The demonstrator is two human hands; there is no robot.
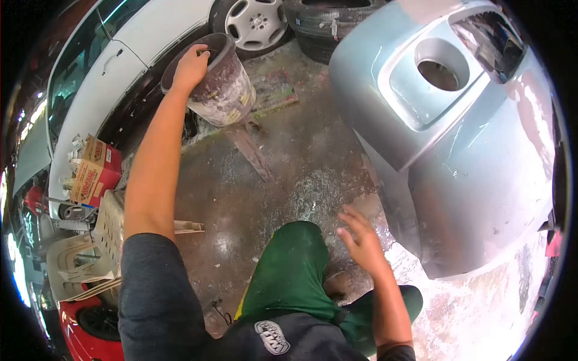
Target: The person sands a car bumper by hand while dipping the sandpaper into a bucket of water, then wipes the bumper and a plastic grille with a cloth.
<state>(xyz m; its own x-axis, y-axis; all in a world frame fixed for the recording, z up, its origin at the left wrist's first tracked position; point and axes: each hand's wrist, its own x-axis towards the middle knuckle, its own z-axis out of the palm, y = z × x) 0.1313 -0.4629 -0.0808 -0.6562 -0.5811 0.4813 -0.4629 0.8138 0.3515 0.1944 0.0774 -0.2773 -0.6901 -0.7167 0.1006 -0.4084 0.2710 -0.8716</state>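
My left hand (192, 67) reaches out to the upper left and is closed on the rim of a dirty, paint-stained bucket (226, 93). The bucket is tilted, with its mouth towards the upper left. Low at the right, my right hand (359, 239) hangs over the floor with its fingers apart and nothing in it. To the right of it stands a large silver-blue car bumper (475, 180) with a round opening and patches of lighter and pinkish colour.
A wheel (256, 24) and a tyre (328, 27) lie at the top. A white car (129, 72) stands at the left, near a red and brown carton (96, 174) and a beige plastic chair (78, 259). A wood strip (250, 150) lies on the wet floor.
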